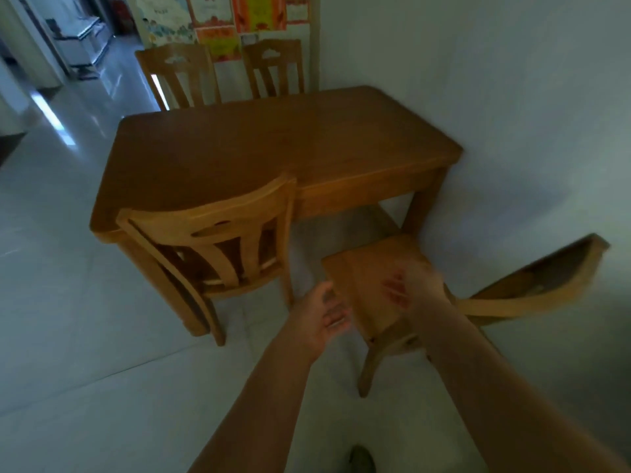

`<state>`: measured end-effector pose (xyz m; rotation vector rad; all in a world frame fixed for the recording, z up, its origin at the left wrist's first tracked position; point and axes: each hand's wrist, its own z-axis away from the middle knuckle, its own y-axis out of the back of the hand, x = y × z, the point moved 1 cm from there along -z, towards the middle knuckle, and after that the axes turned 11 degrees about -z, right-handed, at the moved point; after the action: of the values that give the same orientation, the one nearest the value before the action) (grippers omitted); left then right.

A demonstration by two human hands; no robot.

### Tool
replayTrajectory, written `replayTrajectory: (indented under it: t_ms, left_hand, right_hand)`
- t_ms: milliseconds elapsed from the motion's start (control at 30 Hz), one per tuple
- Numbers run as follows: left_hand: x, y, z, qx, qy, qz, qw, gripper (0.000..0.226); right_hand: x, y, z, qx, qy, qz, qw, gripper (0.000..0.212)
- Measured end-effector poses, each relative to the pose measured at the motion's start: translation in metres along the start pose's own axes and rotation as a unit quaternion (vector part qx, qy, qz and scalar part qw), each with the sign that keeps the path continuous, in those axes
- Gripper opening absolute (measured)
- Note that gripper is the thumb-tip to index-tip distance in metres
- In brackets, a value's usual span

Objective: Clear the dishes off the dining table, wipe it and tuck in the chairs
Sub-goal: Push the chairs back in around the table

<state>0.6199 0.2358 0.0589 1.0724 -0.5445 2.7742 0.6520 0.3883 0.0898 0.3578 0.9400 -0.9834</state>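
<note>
The wooden dining table point(273, 148) stands against the white wall with a bare top. One near chair point(218, 240) is pushed in at the table's front left. A second near chair point(372, 278) stands pulled out at the front right, turned sideways, its backrest point(546, 281) pointing right. My left hand point(324, 315) hovers open just left of that chair's seat, palm toward it. My right hand point(406, 288) is blurred over the seat's right part, fingers spread, touching or just above the wood; I cannot tell which. Two far chairs point(181, 76) point(275, 68) sit tucked at the table's back edge.
The white wall point(512, 97) runs along the table's right side, close behind the pulled-out chair. Pale tiled floor point(68, 302) spreads to the left and front. Colourful posters point(218, 22) hang behind the far chairs. A corridor with furniture opens at the top left. My shoe point(362, 459) shows at the bottom.
</note>
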Motion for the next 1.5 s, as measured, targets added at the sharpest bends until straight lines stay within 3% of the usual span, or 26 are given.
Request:
replayTrajectory:
  t_ms: [233, 333, 467, 567, 667, 800, 933, 1233, 1400, 1500]
  left_hand:
    - [-0.056, -0.119, 0.012, -0.064, 0.055, -0.043, 0.996, 0.012]
    - [-0.079, -0.167, 0.007, -0.090, 0.110, -0.038, 0.989, 0.022]
    - [-0.095, -0.222, -0.012, -0.070, 0.138, 0.024, 0.988, 0.049]
    - [-0.097, -0.245, -0.030, -0.016, 0.125, 0.110, 0.986, 0.057]
    - [-0.099, -0.251, -0.044, 0.045, 0.107, 0.183, 0.976, 0.063]
    - [-0.099, -0.250, -0.056, 0.109, 0.087, 0.203, 0.969, 0.050]
    - [-0.090, -0.245, -0.065, 0.138, 0.098, 0.193, 0.967, 0.025]
    - [-0.026, -0.208, -0.110, 0.162, 0.078, 0.191, 0.965, 0.048]
    - [0.029, -0.185, -0.154, 0.147, 0.061, 0.187, 0.969, 0.048]
    - [0.065, -0.173, -0.180, 0.147, 0.065, 0.184, 0.970, 0.035]
  right_hand:
    - [-0.055, 0.110, -0.023, 0.114, 0.124, -0.030, 0.985, 0.016]
    - [-0.073, 0.155, -0.043, 0.170, 0.151, -0.010, 0.974, 0.028]
    - [-0.093, 0.208, -0.075, 0.203, 0.113, 0.016, 0.973, 0.034]
    - [-0.105, 0.231, -0.101, 0.167, 0.043, 0.042, 0.984, 0.028]
    - [-0.111, 0.243, -0.126, 0.128, -0.019, 0.026, 0.991, 0.045]
    - [-0.110, 0.247, -0.154, 0.102, -0.052, 0.032, 0.993, 0.050]
    - [-0.107, 0.242, -0.172, 0.129, -0.051, 0.059, 0.989, 0.026]
    - [-0.111, 0.171, -0.204, 0.110, -0.042, 0.045, 0.992, 0.019]
    - [-0.124, 0.107, -0.239, 0.093, -0.051, 0.035, 0.994, 0.021]
    - [-0.135, 0.068, -0.260, 0.095, -0.053, 0.024, 0.994, 0.016]
